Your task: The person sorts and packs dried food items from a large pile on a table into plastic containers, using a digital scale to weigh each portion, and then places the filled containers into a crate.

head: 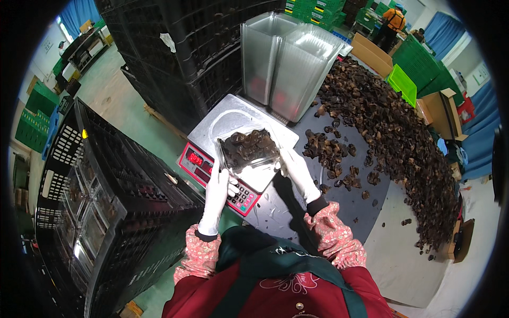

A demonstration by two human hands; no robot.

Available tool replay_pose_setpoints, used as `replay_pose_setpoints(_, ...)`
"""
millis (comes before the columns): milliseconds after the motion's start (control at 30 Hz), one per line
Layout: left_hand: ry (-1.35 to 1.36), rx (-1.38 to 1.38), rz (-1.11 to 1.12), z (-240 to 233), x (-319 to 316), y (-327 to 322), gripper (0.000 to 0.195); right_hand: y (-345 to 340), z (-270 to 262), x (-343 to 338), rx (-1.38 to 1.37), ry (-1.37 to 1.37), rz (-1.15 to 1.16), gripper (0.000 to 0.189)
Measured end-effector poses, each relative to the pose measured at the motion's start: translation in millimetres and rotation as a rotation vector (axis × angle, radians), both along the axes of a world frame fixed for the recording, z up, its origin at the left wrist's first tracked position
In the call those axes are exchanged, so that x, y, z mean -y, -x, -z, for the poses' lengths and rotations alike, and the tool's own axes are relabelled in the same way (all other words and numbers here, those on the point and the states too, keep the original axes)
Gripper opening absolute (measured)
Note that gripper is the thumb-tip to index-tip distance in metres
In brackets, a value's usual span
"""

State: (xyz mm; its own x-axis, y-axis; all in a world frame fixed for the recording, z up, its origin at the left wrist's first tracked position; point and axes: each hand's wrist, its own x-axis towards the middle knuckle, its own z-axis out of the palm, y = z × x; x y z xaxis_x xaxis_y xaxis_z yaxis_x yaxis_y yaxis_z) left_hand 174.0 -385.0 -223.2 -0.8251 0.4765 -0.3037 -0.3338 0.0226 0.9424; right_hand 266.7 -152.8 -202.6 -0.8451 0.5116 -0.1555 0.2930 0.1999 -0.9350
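Note:
Between my gloved hands is a clear plastic tray (227,156), heaped with dark brown wood ear mushrooms (249,144). My left hand (218,186) grips its left side, fingers curled near the keypad. Against the right side my right hand (295,170) presses with thumb and fingers. Both wear thin white gloves. Under the tray is the steel plate of a weighing scale (274,121), whose red-edged panel (238,198) has a lit display and buttons. I cannot tell whether the tray rests on the plate or is lifted slightly.
Behind the scale rise two stacks of clear trays (298,67). A large mushroom pile (377,115) curves along the right of the table (354,210). On my left stands a black crate (131,222) holding filled trays; tall black crates (159,59) tower behind. Another person (393,22) works far off.

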Motion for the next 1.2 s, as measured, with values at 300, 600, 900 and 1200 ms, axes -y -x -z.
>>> replay_pose_setpoints(300,-0.215,0.051,0.010,7,-2,-15,0.059,-19,8,-1,-0.134,0.446,-0.020,0.020)
replay_pose_setpoints(600,-0.228,0.048,-0.038,4,-14,-14,0.050,-12,2,3,-0.179,0.519,-0.012,0.040)
replay_pose_setpoints(900,-0.172,0.182,-0.177,-6,20,-19,0.075,-38,-16,23,-0.163,0.770,0.068,0.040)
replay_pose_setpoints(1200,0.058,0.360,-0.095,51,103,-108,0.032,-91,6,-49,-0.193,0.513,0.369,0.022)
